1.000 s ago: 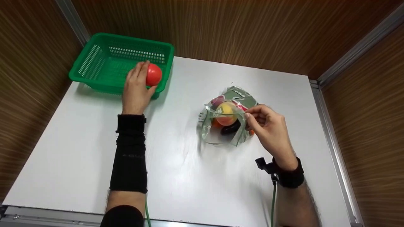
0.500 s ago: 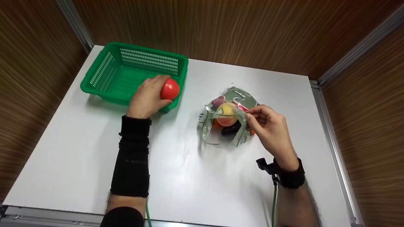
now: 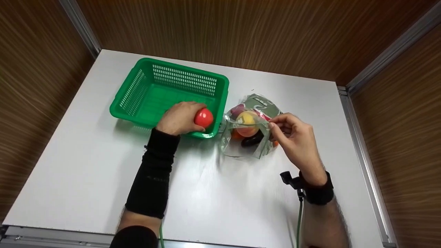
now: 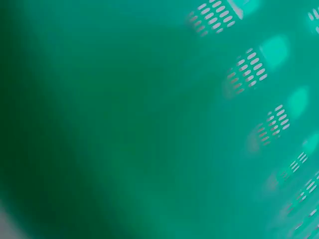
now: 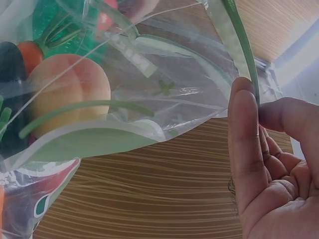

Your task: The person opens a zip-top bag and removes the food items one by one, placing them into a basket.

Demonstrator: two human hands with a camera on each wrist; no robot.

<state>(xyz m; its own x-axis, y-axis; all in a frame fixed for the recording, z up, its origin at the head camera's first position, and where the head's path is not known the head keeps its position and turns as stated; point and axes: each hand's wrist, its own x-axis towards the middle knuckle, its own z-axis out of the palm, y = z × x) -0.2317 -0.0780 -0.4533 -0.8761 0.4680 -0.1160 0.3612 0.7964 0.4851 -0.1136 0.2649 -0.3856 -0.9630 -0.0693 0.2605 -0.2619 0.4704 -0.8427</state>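
My left hand (image 3: pixel 182 117) holds a smooth red round fruit (image 3: pixel 203 118) at the near right corner of the green basket (image 3: pixel 144 62); its exact kind is unclear. Thumb in front and fingers behind curve about the fruit. Blurred green basket wall (image 4: pixel 149 124) fills the left wrist view, which shows no hand. My right hand (image 3: pixel 296 141) pinches the rim of a clear plastic bag (image 3: pixel 237 151) between thumb and fingers, keeping its mouth spread. Inside the bag are a peach (image 5: pixel 70 92), a dark eggplant (image 3: pixel 252 139) and other produce, partly hidden by the printed film.
The basket's right side stands close beside the bag on the white table (image 3: pixel 213 199). Brown wood-grain panels (image 3: pixel 206 31) rise at the back and both sides. A green cable (image 3: pixel 298 220) hangs from the right wrist strap.
The basket has slid right and toward the front, up to the bag. My left hand and the red fruit have moved along with it. My right hand and the bag have stayed nearly still.
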